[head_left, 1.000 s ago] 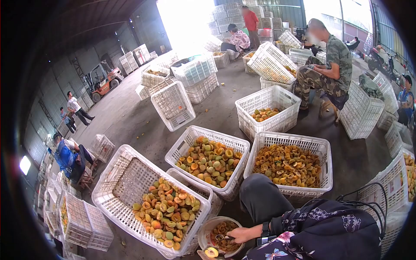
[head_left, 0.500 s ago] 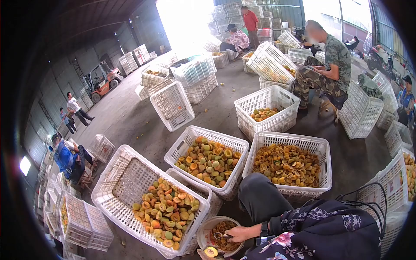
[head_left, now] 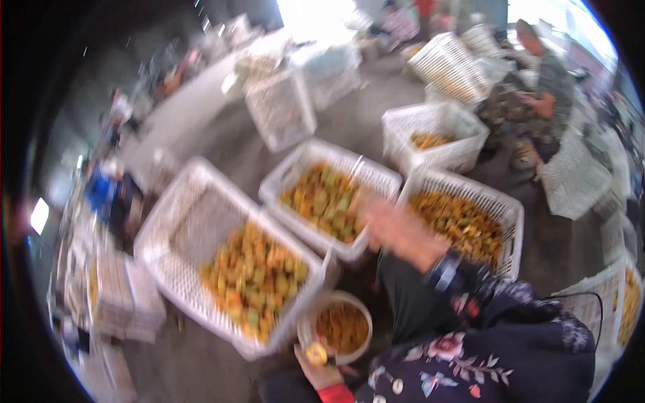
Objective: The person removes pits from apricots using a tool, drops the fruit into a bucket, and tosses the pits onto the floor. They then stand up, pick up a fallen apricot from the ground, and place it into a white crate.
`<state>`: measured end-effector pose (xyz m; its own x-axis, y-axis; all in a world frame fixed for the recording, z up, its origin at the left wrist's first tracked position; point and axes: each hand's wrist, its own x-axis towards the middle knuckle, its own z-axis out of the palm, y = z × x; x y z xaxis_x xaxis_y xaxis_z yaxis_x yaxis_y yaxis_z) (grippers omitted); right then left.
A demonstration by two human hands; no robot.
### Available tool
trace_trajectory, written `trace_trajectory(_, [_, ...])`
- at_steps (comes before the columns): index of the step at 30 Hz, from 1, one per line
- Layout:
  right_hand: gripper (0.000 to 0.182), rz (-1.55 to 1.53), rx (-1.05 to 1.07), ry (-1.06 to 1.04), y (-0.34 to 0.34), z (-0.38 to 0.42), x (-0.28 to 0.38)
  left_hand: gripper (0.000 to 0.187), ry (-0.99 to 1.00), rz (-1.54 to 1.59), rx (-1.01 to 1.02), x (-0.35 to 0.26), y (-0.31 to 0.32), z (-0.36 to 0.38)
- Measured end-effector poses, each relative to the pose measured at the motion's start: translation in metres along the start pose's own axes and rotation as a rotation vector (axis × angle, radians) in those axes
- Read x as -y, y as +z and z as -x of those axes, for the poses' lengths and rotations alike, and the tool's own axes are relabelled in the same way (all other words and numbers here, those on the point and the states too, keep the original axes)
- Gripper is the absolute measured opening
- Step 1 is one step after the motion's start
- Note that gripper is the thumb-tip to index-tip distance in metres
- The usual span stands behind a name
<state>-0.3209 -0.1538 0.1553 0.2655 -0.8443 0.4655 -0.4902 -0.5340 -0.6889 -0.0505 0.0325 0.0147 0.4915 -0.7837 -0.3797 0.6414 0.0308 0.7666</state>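
My left hand (head_left: 313,373) is low in the head view, beside a small round tub (head_left: 301,321), with its fingers closed round a cut yellow fruit half that looks like apricot (head_left: 316,354). Brownish fruit pieces (head_left: 344,329) lie in the tub. My right hand (head_left: 403,232), smeared by motion, is raised over the near right corner of the middle white crate (head_left: 285,176). A thin bright streak, apparently the metal spoon (head_left: 358,165), extends from its fingers. Orange and greenish fruit halves (head_left: 319,201) fill much of that crate.
A big tilted crate (head_left: 161,232) with fruit halves stands at left. Another crate (head_left: 516,221) at right holds darker pieces, and one (head_left: 403,144) stands behind it. A seated person in camouflage (head_left: 547,87) is at the far right. Stacked crates (head_left: 127,295) line the left.
My right hand has left the tub, moving up and away over the middle crate. My left hand still holds the fruit half near the tub. The whole view has shifted and blurred.
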Motion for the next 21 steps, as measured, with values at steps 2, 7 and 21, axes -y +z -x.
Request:
trace_trajectory(2, [0.028,-0.632,-0.277,0.426,-0.03,-0.036,0.014,0.046,-0.041,-0.055,-0.114,-0.012,0.018,0.002])
trace_trajectory(7, [0.024,-0.447,0.272,0.607,0.011,-0.011,0.056,0.061,-0.089,0.101,0.155,-0.01,0.014,-0.035])
trace_trajectory(21, [0.026,-0.108,0.85,0.079,0.126,0.081,0.064,0.064,-0.018,-0.252,0.23,-0.03,0.021,-0.024])
